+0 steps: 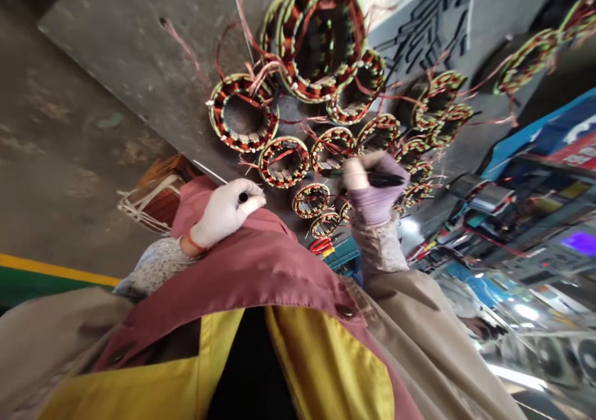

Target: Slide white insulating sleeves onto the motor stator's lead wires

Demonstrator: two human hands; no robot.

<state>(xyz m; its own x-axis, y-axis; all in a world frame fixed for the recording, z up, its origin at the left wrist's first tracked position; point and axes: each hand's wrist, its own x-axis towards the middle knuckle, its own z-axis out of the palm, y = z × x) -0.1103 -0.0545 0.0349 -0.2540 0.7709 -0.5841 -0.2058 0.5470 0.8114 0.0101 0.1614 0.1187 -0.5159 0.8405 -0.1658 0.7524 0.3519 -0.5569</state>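
My left hand (230,208), in a white glove, is closed in front of the red apron (261,259). From its curled fingers shows the round black end of a rod-like thing (243,197). Its kind does not show. Farther right, my right hand (376,181) wears a purple glove with bare fingertips. Those fingers wrap a black-handled tool (384,178), most of it hidden by the hand. Around and beyond that hand lie several ring-shaped motor stators (285,161) with copper windings and loose wire leads. A larger stator (321,35) stands nearer the top.
The grey metal table (116,29) carries the stators and many short black tubes (433,20) at the upper right. Bundled orange-brown material (161,200) sits below the table edge at left. Red-handled pliers (321,246) and a blue bin (342,254) are near my right forearm. Machines stand at right.
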